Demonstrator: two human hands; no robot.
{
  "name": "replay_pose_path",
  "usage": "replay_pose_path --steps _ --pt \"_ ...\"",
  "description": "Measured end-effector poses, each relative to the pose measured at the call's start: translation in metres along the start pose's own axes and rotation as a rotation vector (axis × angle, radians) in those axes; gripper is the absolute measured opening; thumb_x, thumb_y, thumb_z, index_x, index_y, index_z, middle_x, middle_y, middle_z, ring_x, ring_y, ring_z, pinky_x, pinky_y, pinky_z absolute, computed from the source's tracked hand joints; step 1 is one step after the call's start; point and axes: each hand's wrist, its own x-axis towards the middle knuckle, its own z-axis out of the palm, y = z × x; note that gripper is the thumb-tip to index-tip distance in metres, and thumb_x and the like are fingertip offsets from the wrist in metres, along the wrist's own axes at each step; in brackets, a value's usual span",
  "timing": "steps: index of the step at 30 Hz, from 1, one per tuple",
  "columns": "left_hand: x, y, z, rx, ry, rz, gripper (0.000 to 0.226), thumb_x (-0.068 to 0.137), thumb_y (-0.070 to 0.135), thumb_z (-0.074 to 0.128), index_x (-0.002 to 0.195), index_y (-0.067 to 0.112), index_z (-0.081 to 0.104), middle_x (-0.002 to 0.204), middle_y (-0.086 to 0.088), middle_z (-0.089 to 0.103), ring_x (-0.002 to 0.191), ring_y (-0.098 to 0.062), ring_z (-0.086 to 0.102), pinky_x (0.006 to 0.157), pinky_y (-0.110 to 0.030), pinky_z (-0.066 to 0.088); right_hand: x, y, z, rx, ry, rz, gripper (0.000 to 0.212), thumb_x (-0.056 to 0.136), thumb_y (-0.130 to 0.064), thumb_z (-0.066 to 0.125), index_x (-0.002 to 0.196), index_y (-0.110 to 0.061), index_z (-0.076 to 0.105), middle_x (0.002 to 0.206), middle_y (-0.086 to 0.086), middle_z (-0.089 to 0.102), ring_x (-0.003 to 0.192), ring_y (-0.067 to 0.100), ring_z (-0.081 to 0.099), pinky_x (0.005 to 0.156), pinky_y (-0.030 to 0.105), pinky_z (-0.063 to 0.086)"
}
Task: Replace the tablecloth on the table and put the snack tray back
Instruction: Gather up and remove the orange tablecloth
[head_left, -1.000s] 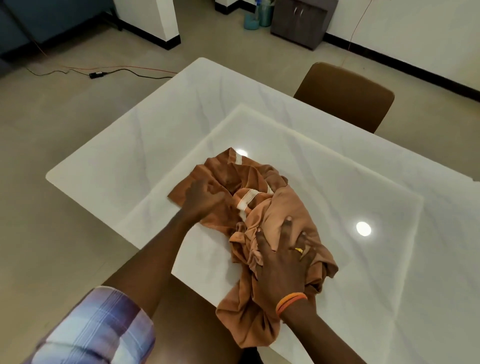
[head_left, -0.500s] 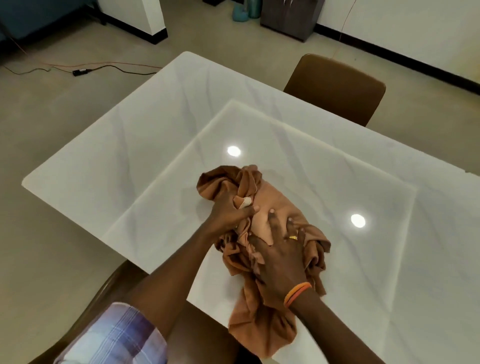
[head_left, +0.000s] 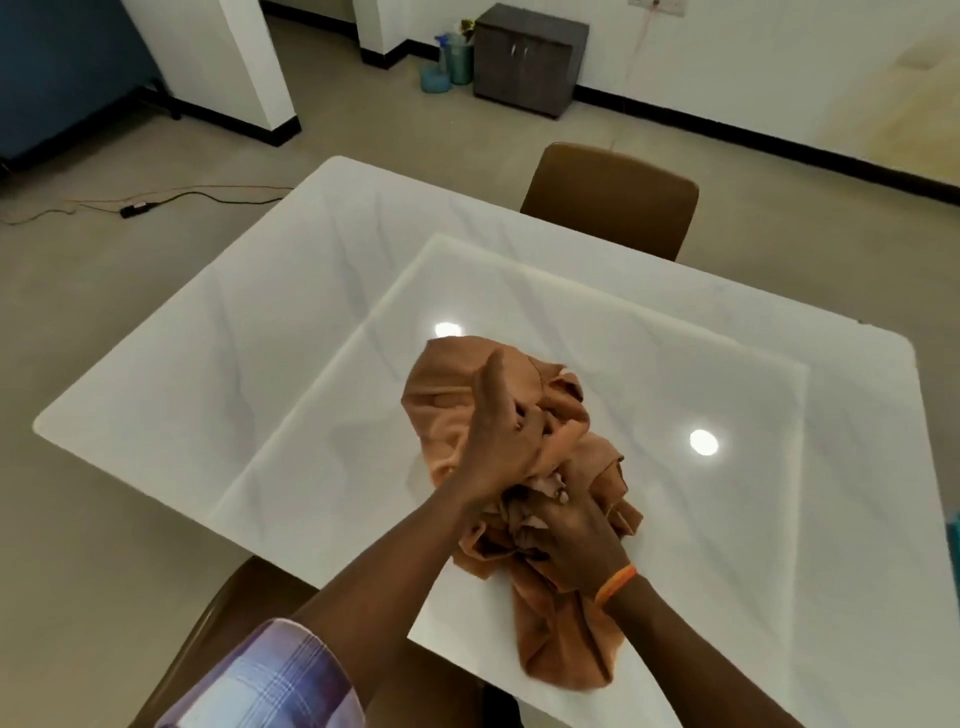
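A brown tablecloth (head_left: 447, 400) lies bunched in a heap on the white marble table (head_left: 249, 332), near its front edge, with one end hanging over that edge. My left hand (head_left: 501, 441) grips a fold at the top of the heap. Just below it, my right hand (head_left: 571, 535), with an orange band at the wrist, clutches the crumpled middle of the cloth. No snack tray is in view.
A brown chair (head_left: 613, 202) stands at the far side of the table and another brown chair (head_left: 228, 618) sits under me at the near side. A dark cabinet (head_left: 530, 57), bottles (head_left: 457, 57) and a floor cable (head_left: 156, 200) are farther off.
Both hands have pulled the cloth into a tighter heap. My right hand went from lying flat on the cloth to gripping it, and my left hand shifted right, close above the right.
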Motion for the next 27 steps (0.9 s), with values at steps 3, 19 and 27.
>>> replay_pose_path --steps 3,19,27 --pt "0.008 -0.015 0.006 0.523 -0.134 0.103 0.047 0.096 0.038 0.045 0.143 0.033 0.040 0.138 0.001 0.040 0.108 -0.006 0.047 0.084 -0.010 0.034 -0.005 -0.002 0.004 0.092 0.167 0.245 0.062 0.073 -0.048 0.072 0.116 -0.016 0.042 0.120 0.018 0.047 0.077 0.027 0.060 0.064 0.032 0.056" --pt "-0.004 -0.025 0.010 1.177 -0.493 0.376 0.104 0.070 0.079 0.055 0.152 0.040 0.005 0.164 -0.003 -0.011 0.145 -0.049 -0.017 0.102 -0.081 0.007 -0.060 0.057 -0.001 0.284 -0.411 0.694 0.157 0.037 -0.087 0.069 0.143 -0.035 -0.035 0.155 -0.004 -0.037 0.143 0.026 -0.030 0.116 0.062 -0.005" --pt "-0.010 -0.009 0.021 1.198 -0.443 0.316 0.098 0.071 0.076 0.057 0.150 0.038 0.014 0.164 -0.005 0.001 0.145 -0.050 -0.003 0.104 -0.079 0.008 -0.076 0.039 -0.008 -0.025 -0.143 0.804 0.037 0.086 -0.030 0.059 0.122 -0.026 0.054 0.111 0.010 0.067 0.097 0.027 0.065 0.073 0.029 0.050"
